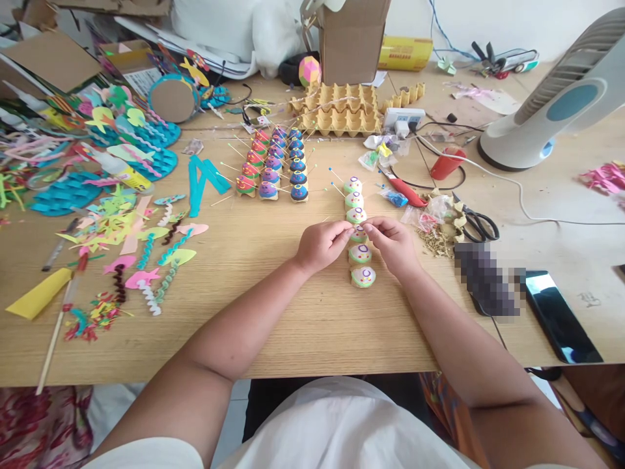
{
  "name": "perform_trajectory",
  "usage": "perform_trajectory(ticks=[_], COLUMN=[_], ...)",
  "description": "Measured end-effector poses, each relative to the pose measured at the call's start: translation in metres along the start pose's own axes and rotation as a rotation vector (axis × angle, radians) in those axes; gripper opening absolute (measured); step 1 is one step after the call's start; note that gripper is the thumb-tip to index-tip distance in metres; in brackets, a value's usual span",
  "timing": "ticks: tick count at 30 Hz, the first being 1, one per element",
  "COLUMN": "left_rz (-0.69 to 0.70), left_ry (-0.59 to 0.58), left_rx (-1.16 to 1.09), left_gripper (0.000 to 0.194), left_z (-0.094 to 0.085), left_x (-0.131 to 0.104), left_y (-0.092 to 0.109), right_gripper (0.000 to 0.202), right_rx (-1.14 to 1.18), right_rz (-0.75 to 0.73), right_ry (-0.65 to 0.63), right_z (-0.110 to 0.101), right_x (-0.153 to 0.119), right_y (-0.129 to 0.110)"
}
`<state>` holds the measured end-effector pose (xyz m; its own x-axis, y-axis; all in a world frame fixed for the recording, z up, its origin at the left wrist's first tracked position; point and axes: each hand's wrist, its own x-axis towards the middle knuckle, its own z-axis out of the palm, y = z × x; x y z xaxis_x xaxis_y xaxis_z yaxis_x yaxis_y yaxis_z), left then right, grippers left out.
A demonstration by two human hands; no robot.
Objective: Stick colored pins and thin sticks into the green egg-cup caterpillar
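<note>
My left hand (319,247) and right hand (393,246), fingers narrow, meet at the domed, green-rimmed row (360,253); their grip I can't tell.

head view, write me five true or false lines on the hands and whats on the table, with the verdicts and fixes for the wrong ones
1. The left hand and the right hand are both at the row of white-topped cups. True.
2. The rings on those white tops are green. False: the rings are purple.
3. Black scissors lie to the right of the right hand. True.
4. The white-topped row stands left of every blue-topped cup. False: blue-topped cups stand to its left.
5. A white fan stands at the right, beyond the scissors. True.
</note>
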<state>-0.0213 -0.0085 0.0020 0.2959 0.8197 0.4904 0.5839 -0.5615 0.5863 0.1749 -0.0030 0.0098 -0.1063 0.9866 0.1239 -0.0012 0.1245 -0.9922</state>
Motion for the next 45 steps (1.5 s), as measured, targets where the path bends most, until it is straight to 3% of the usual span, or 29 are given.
perform_trajectory(ticks=[8, 16, 24, 31, 45], left_rz=[-0.027, 0.004, -0.013, -0.023, -0.023], left_ry=[-0.02, -0.005, -0.021, -0.02, -0.014], left_rx=[-0.014, -0.008, -0.003, 0.002, -0.031], left_gripper=[0.031, 0.031, 0.032, 0.033, 0.031], left_z=[0.0, 0.0, 0.0, -0.001, -0.001], left_x=[0.0, 0.0, 0.0, 0.001, 0.0], left_y=[0.0, -0.001, 0.0, 0.001, 0.001], right_gripper=[0.042, 0.028, 0.031, 0.048, 0.055], right_rx=[-0.118, -0.222, -0.193, -0.171, -0.17], right_rz=[-0.048, -0.13, -0.116, -0.096, -0.08], right_ry=[-0.004, 0.006, 0.013, -0.002, 0.031], right_z=[0.001, 0.004, 0.002, 0.001, 0.0], right_x=[-0.002, -0.003, -0.002, -0.005, -0.004], right_y=[-0.003, 0.0, -0.001, -0.006, -0.01])
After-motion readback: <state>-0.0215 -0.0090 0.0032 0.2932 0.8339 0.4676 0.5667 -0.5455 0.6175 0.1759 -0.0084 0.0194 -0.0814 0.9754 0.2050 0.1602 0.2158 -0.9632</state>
